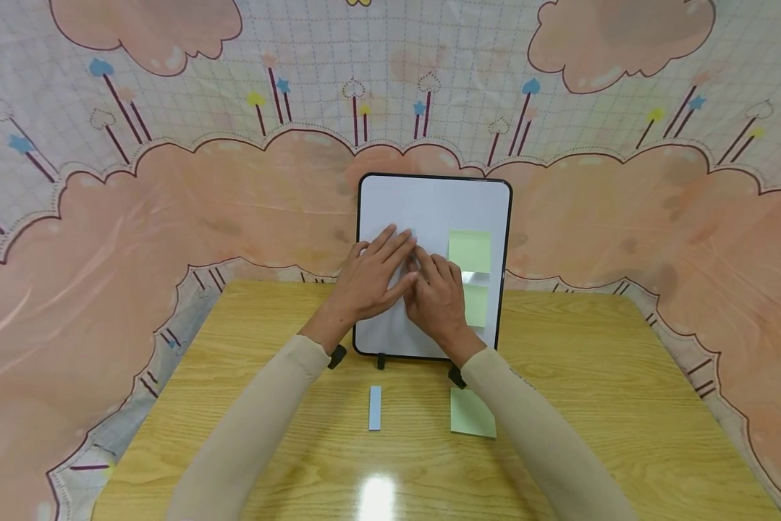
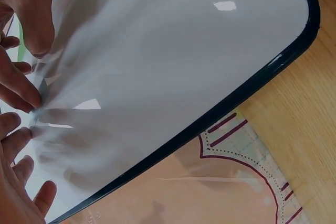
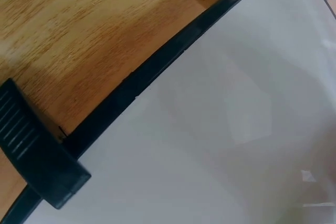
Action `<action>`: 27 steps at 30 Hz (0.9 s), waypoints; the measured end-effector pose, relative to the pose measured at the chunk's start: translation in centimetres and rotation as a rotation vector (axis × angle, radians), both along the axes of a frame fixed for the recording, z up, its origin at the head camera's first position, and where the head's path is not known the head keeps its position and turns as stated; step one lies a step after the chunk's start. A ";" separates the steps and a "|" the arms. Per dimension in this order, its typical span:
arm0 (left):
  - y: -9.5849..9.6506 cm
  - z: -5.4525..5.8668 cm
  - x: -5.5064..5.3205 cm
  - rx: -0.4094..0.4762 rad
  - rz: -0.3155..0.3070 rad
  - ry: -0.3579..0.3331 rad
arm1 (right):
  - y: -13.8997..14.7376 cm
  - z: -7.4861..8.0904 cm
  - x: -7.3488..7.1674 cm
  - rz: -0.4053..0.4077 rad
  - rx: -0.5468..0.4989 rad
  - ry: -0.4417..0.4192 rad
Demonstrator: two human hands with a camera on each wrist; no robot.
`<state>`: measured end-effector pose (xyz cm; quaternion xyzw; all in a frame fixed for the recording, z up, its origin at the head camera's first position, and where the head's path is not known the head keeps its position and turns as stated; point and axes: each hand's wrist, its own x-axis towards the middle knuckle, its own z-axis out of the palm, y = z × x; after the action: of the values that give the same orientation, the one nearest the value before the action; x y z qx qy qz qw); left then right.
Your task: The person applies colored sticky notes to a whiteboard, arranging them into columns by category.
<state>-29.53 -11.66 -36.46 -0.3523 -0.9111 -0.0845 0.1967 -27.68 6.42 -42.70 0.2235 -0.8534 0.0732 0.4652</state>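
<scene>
A small whiteboard (image 1: 429, 199) with a black frame stands tilted on black feet. My left hand (image 1: 373, 278) lies against its face with the fingers fairly straight, pointing up and right. Beside it my right hand (image 1: 436, 293), fingers curled, meets the left fingertips near the middle of the board. In the left wrist view a narrow bluish strip (image 2: 42, 88) shows at the fingertips; the right hand seems to pinch it against the board, and most of it is hidden. Two green sticky notes (image 1: 470, 252) are on the board's right side, the lower partly covered by the right hand.
On the wooden table (image 1: 247, 434) in front of the board lie a narrow blue sticky-note pad (image 1: 375, 408) and a green sticky-note pad (image 1: 473, 413), near the right sleeve. A patterned cloth (image 1: 266, 202) hangs behind. A black foot (image 3: 42, 145) grips the board's lower edge.
</scene>
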 end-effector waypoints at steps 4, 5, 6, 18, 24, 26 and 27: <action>-0.1 -0.1 0.1 -0.005 0.000 0.001 | 0.0 0.0 0.0 0.016 -0.009 0.018; -0.1 -0.2 0.2 -0.008 0.000 -0.001 | 0.0 0.0 0.0 0.018 -0.009 0.019; -0.2 -0.3 0.2 -0.011 0.001 -0.005 | 0.0 0.0 0.0 0.019 -0.010 0.022; -0.3 -1.0 1.0 -0.028 -0.011 -0.012 | 0.2 -0.4 0.9 0.011 0.001 -0.035; -0.5 -1.6 1.5 -0.011 -0.019 0.003 | 0.2 -0.6 1.4 0.033 -0.022 -0.023; -0.6 -1.8 1.6 -0.003 -0.023 0.016 | 0.2 -0.6 1.6 0.044 -0.034 -0.016; -0.6 -1.9 1.7 -0.001 -0.023 0.022 | 0.2 -0.6 1.6 0.048 -0.039 -0.015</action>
<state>-27.85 -12.28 -38.35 -0.3638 -0.9048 -0.0823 0.2056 -26.05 6.58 -43.30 0.2341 -0.8497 0.1024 0.4611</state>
